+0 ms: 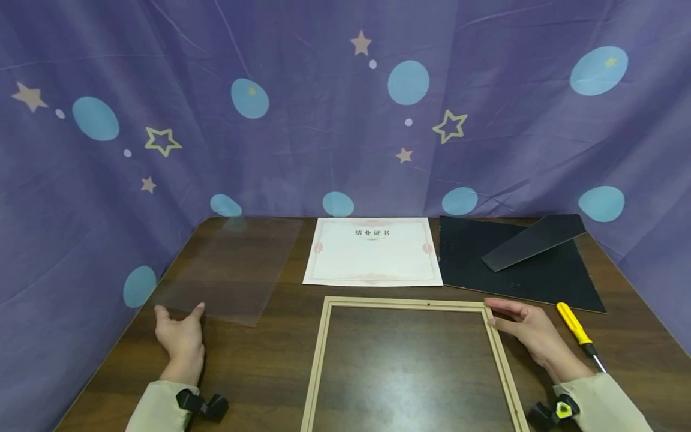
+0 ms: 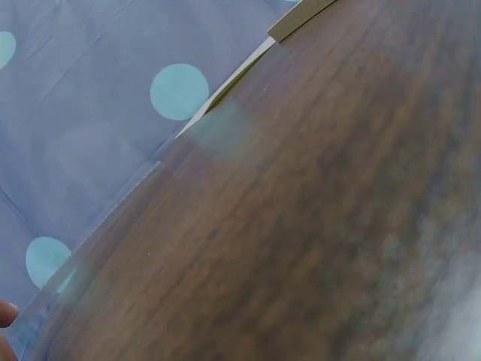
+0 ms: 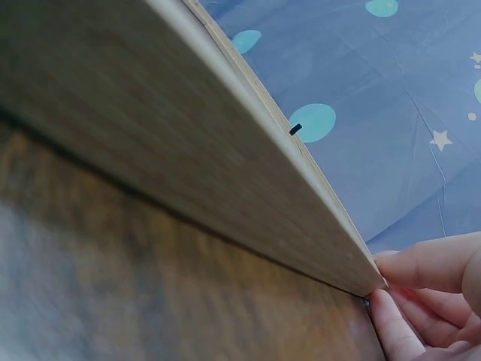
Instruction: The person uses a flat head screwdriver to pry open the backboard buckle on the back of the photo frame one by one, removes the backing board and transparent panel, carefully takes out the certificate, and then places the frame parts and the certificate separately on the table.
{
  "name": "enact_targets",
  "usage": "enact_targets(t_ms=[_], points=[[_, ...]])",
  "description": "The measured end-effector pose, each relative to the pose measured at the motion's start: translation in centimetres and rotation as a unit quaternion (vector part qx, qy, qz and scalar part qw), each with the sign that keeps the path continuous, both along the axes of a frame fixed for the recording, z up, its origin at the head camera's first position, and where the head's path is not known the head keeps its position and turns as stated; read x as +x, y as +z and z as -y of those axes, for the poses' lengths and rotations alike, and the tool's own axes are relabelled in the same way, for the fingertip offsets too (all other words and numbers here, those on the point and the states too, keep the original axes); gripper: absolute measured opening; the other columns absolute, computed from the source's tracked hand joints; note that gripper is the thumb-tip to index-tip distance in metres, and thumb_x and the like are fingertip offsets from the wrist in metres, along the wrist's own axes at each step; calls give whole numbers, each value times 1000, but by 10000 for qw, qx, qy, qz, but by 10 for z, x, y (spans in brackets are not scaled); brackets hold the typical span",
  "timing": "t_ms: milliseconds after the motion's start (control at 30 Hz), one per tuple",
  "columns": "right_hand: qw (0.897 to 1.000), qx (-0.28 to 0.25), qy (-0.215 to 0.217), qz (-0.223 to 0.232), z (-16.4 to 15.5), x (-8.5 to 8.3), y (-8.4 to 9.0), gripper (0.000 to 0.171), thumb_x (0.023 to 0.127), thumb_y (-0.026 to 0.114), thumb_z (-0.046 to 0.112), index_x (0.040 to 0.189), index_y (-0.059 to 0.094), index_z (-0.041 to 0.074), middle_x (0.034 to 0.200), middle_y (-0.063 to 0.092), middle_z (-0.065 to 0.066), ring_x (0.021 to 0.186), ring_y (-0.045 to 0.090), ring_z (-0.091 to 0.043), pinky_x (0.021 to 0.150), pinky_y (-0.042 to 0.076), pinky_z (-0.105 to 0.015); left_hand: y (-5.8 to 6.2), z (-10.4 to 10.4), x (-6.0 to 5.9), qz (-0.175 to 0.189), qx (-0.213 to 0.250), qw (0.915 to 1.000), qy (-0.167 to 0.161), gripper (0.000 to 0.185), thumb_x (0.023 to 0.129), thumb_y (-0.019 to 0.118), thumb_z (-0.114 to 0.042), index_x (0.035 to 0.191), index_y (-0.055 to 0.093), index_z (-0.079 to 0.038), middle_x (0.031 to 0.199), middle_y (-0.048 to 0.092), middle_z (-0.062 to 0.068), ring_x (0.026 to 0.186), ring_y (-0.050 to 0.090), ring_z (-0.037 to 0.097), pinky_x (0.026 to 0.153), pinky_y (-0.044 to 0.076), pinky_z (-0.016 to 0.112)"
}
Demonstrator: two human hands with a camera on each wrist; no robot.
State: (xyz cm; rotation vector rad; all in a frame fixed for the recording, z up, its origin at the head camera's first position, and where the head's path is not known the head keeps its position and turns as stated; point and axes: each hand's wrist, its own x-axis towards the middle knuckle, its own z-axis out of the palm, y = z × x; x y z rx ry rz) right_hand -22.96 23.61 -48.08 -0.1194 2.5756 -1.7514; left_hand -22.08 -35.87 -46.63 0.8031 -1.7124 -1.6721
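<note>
An empty pale wooden picture frame (image 1: 323,354) lies flat on the dark wooden table (image 1: 259,372) in front of me. My right hand (image 1: 491,312) pinches its far right corner. The right wrist view shows a fingertip (image 3: 421,263) and the thumb closing on that corner of the frame (image 3: 225,173). A clear plastic sheet (image 1: 232,264) lies at the far left. My left hand (image 1: 180,309) rests on the table with spread fingers, thumb tip touching the sheet's near edge. In the left wrist view only a fingertip (image 2: 6,312) shows beside the sheet (image 2: 218,128).
A printed certificate (image 1: 372,252) lies beyond the frame. To its right is a black backing board (image 1: 540,276) with its stand flap (image 1: 534,240) raised. A yellow-handled screwdriver (image 1: 574,327) lies right of my right hand. Purple patterned cloth (image 1: 345,120) walls in the table.
</note>
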Motion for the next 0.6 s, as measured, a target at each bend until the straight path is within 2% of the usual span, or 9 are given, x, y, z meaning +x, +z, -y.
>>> enact_targets(t_ms=[133, 300, 467, 600], points=[[10000, 4, 8, -10, 1, 0, 0, 51, 83, 72, 14, 125, 56, -9, 108, 65, 16, 96, 50, 14, 81, 43, -7, 0, 2, 1, 79, -92, 9999, 52, 90, 87, 62, -1, 150, -2, -9, 156, -10, -1, 137, -10, -2, 112, 3, 14], [9997, 202, -45, 139, 1, -3, 1, 52, 83, 73, 17, 126, 56, -5, 115, 66, 4, 96, 48, 15, 82, 41, -7, -1, 3, 0, 20, -87, 9999, 59, 90, 86, 63, -1, 150, 0, -9, 156, -9, -1, 138, -9, -2, 112, 3, 13], [9993, 218, -4, 313, 1, -6, 3, 54, 83, 73, 19, 128, 54, -5, 120, 64, -7, 95, 50, 13, 81, 43, -8, 4, 2, -1, -286, 149, 9995, -68, 88, 87, 61, 0, 151, 2, -11, 157, -6, -4, 139, -8, 1, 113, 12, 19], [9995, 306, 114, 32, -4, -7, 10, 52, 86, 70, 19, 128, 53, -7, 123, 61, -17, 94, 54, 12, 78, 47, -8, 14, -4, -3, -540, 261, 9977, -328, 85, 89, 61, -4, 152, 5, -13, 157, -1, -7, 142, -4, 11, 115, 13, 22]])
